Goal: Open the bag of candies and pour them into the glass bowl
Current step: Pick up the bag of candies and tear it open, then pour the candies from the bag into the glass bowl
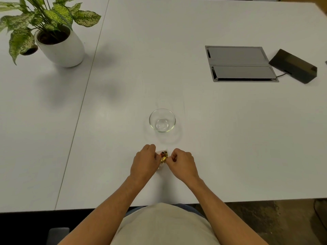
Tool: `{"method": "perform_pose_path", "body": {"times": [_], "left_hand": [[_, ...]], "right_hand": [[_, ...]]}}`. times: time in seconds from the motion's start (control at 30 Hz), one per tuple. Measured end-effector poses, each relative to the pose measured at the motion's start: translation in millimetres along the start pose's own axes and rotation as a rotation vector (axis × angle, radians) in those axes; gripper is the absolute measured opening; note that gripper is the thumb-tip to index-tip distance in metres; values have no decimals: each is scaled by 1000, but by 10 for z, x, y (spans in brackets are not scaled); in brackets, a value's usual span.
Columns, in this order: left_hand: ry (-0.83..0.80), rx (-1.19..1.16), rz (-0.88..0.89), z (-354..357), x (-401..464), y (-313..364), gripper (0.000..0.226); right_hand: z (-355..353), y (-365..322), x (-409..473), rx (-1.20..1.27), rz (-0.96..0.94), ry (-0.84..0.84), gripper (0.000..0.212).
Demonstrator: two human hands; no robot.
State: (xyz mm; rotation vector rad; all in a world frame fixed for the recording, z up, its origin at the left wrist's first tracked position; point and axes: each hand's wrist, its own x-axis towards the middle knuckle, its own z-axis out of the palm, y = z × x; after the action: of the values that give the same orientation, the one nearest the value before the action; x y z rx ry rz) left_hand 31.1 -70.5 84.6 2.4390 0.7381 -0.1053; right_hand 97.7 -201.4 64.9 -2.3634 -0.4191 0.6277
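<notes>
Our arms: both bare forearms reach out from the near edge over the white surface [230, 138], meeting just short of the middle.
Left hand [144, 161]: we have its fingers [150, 149] curled and pinching the left side of the bag of candies [163, 157].
Bag of candies: small, clear, with gold and red wrappers showing; it sits low between our two hands, just near of the glass bowl [162, 120]. We cannot tell whether it touches the surface or whether it is open.
Right hand [183, 162]: its fingers are clenched on the bag's right side.
Glass bowl: upright, holding nothing, just far of our hands.
Far left: potted plant [53, 32] in a white pot.
Far right: grey cable hatch [238, 63] set into the surface, with a dark box [293, 66] beside it.
</notes>
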Motion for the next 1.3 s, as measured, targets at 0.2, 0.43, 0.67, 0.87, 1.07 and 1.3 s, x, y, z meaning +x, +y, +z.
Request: {"method": "perform_pose_path", "body": {"times": [0.2, 0.43, 0.67, 0.87, 1.07, 1.3], "left_hand": [[-7, 55, 36, -159, 66, 36, 17], [-90, -104, 98, -232, 98, 144, 17], [-91, -426, 64, -312, 164, 266, 10], [-136, -817, -87, -359, 310, 346, 16], [-102, -979, -176, -383, 560, 224, 14], [76, -766, -286, -267, 894, 53, 11]], "right_hand": [[-94, 79, -2, 126, -30, 1, 13], [-79, 246, 5, 617, 44, -28, 24], [-22, 407, 112, 1223, 483, -132, 59], [-42, 363, 202, 1657, 412, -309, 55], [-125, 347, 358, 1589, 351, -202, 27], [-277, 274, 618, 1382, 339, -113, 34]]}}
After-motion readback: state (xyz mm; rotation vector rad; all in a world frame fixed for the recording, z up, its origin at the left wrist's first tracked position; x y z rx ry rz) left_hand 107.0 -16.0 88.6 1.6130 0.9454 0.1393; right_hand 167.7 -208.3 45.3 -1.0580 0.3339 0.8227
